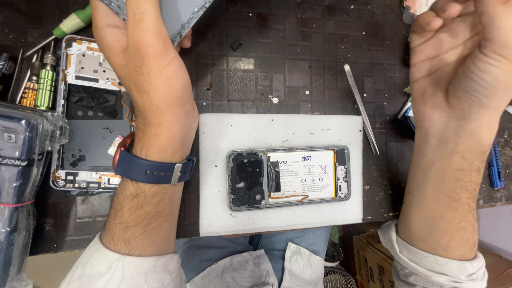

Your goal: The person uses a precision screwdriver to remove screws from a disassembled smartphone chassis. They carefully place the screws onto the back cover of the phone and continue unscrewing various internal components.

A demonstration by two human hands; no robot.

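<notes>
Both hands are raised above the bench: my left hand (144, 69) grips a grey back panel (181, 16) at the top edge, my right hand (458, 64) is curled closed, perhaps on something small. Below, the opened phone (288, 177) lies on the white foam pad (224, 213); I'd keep the panel clear of its exposed battery (301, 175). Tweezers (361, 108) lie nearby.

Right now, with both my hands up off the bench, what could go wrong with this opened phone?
The opened phone lies with its battery exposed on the white foam pad, near the bench edge; a lowered wrist could knock it off. The metal tweezers lie close by and might slide onto it. The grey panel in your left hand could slip.
</notes>
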